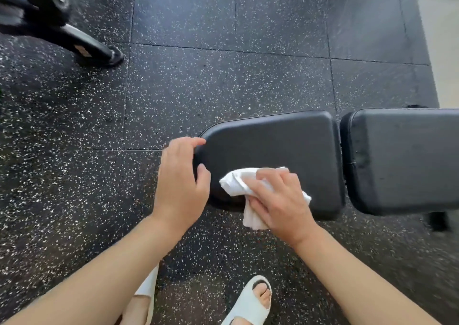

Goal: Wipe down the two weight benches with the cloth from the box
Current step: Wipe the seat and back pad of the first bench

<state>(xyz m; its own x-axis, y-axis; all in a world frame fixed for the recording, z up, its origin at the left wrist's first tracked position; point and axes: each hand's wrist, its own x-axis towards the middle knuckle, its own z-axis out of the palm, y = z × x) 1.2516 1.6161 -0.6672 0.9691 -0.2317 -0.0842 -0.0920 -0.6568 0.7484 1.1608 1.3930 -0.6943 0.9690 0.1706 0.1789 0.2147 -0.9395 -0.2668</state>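
Note:
A black padded weight bench lies across the right half of the view, with its seat pad (280, 148) nearer me and its back pad (407, 158) to the right. My right hand (280, 200) presses a crumpled white cloth (238, 181) onto the near part of the seat pad, its fingers curled over the cloth. My left hand (181, 178) grips the rounded left end of the seat pad, fingers curled round its edge. No box is in view.
Black rubber floor tiles with white flecks (223, 81) cover the ground. The black metal foot of another piece of gym equipment (87, 43) sits at the top left. My feet in white slippers (250, 302) stand just below the bench.

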